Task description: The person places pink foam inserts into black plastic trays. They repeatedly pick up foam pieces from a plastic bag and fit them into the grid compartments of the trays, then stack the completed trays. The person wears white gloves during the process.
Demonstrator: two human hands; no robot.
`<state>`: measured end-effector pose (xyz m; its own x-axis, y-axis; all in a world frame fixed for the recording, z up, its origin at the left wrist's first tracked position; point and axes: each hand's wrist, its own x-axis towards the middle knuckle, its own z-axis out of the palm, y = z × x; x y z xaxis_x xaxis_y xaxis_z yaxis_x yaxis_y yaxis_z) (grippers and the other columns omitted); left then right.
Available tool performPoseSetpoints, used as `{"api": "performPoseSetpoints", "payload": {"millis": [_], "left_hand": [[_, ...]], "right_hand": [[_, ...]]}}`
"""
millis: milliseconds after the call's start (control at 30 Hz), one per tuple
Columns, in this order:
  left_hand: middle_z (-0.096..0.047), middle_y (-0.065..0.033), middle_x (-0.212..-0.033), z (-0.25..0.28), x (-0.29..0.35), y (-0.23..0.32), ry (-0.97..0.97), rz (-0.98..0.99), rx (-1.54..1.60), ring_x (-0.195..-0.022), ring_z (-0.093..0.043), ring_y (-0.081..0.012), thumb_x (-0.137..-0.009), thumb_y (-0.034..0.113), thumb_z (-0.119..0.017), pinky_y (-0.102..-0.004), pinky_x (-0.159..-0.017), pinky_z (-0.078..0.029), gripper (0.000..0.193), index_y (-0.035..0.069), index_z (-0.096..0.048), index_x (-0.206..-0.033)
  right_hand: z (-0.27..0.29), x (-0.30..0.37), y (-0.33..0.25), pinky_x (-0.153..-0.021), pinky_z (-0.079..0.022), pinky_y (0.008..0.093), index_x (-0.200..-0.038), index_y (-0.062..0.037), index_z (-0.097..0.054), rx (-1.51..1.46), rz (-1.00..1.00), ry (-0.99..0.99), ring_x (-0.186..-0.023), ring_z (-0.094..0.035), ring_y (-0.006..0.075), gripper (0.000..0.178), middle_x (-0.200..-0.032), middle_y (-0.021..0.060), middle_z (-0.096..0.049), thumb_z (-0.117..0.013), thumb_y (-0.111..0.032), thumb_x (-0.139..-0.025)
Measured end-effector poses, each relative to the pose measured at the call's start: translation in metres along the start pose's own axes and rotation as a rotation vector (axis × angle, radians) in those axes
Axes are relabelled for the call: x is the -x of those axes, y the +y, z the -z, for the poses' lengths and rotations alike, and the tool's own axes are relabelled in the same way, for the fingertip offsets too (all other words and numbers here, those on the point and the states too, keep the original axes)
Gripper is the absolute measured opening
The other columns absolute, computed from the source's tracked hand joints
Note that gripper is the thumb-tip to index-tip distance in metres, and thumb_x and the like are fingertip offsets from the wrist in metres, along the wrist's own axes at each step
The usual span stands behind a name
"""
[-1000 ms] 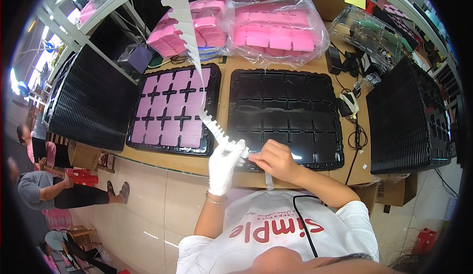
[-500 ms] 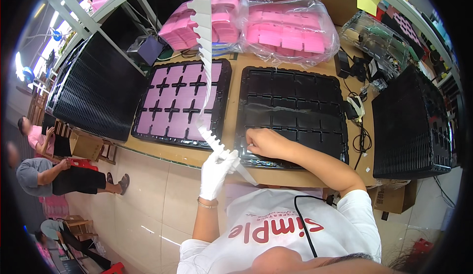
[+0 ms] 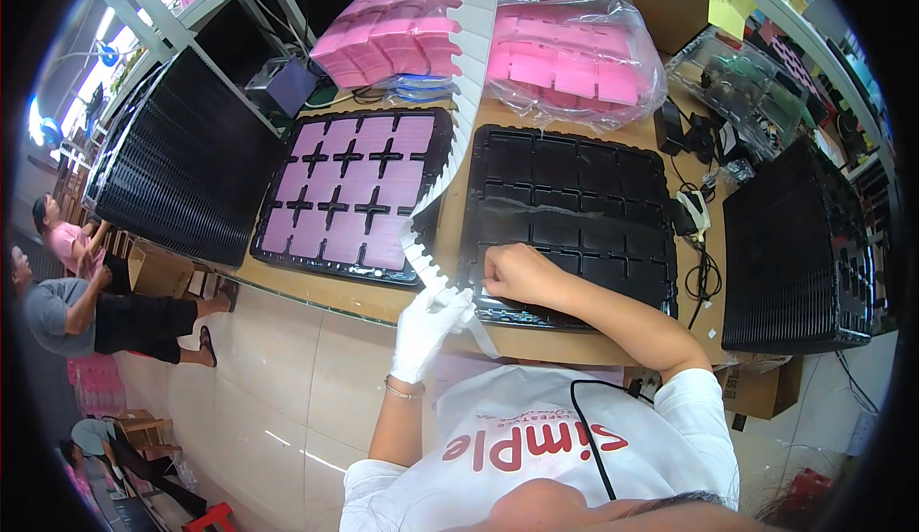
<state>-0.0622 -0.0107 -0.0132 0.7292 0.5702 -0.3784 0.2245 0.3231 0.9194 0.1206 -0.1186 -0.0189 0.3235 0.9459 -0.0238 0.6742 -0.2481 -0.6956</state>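
Note:
My left hand, in a white glove, is closed around the lower part of a long white strip with a notched edge. This strip rises past the top of the view, and a short tail hangs below the glove. My bare right hand rests with curled fingers on the near left part of a black plastic tray; its fingertips are hidden, and I cannot tell what they hold. Left of the strip lies another black tray with pink sheet pieces in its compartments.
Tall stacks of black trays stand at the left and right. Behind are pink foam pieces and a clear bag of more pink pieces. Cables run along the right. Two people stand at the left.
The upper part of the white strip has swung to the right. My left hand has shifted only slightly, and my right hand stays on the tray. The people at the left have changed posture.

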Motion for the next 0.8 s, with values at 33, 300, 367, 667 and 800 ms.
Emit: {"api": "performPoseSetpoints", "payload": {"millis": [33,300,367,667,800], "left_hand": [[-0.068,-0.0083,-0.102,0.000,-0.001,-0.001,0.001,0.002,0.010,-0.085,-0.066,-0.0092,-0.088,0.012,-0.074,-0.0219,-0.069,-0.054,0.056,-0.011,-0.049,-0.132],[-0.066,-0.0047,-0.099,0.000,0.002,-0.006,0.039,-0.024,0.054,-0.079,-0.062,-0.0066,-0.088,0.012,-0.074,-0.0210,-0.065,-0.050,0.048,-0.007,-0.054,-0.127],[-0.066,-0.0023,-0.095,0.000,-0.001,-0.005,0.016,-0.009,0.036,-0.074,-0.059,-0.0051,-0.088,0.013,-0.074,-0.0199,-0.060,-0.046,0.043,-0.004,-0.057,-0.124],[-0.064,-0.0011,-0.080,-0.049,0.012,0.017,0.016,-0.073,0.166,-0.059,-0.053,-0.0047,-0.089,0.015,-0.073,-0.0194,-0.053,-0.040,0.024,0.002,-0.062,-0.106],[-0.065,-0.0036,-0.080,-0.058,-0.001,0.018,-0.074,-0.032,0.198,-0.062,-0.058,-0.0072,-0.093,0.018,-0.069,-0.0215,-0.056,-0.045,0.018,0.003,-0.063,-0.101]], "right_hand": [[-0.004,-0.001,0.004,-0.070,-0.052,0.0422,-0.079,0.0011,-0.064,-0.003,0.001,0.019,-0.074,-0.067,0.0332,0.015,-0.077,0.0173,-0.067,-0.069,-0.013,-0.076],[0.012,0.012,0.006,-0.072,-0.050,0.0342,-0.082,-0.0039,-0.065,-0.223,0.134,-0.188,-0.077,-0.064,0.0248,0.014,-0.082,0.0095,-0.065,-0.069,-0.016,-0.077],[0.006,0.021,0.029,-0.074,-0.048,0.0308,-0.086,-0.0048,-0.064,-0.565,0.137,-0.044,-0.079,-0.061,0.0181,0.012,-0.087,0.0058,-0.064,-0.068,-0.015,-0.081],[-0.014,0.070,-0.019,-0.065,-0.042,0.0219,-0.096,-0.0045,-0.067,-0.954,-0.180,0.236,-0.066,-0.051,0.0063,0.010,-0.074,-0.0030,-0.058,-0.071,-0.007,-0.088],[0.002,0.088,-0.016,-0.057,-0.043,0.0272,-0.091,-0.0034,-0.068,-0.449,0.002,0.453,-0.061,-0.054,0.0103,0.010,-0.070,0.0003,-0.059,-0.074,-0.006,-0.084]]}}
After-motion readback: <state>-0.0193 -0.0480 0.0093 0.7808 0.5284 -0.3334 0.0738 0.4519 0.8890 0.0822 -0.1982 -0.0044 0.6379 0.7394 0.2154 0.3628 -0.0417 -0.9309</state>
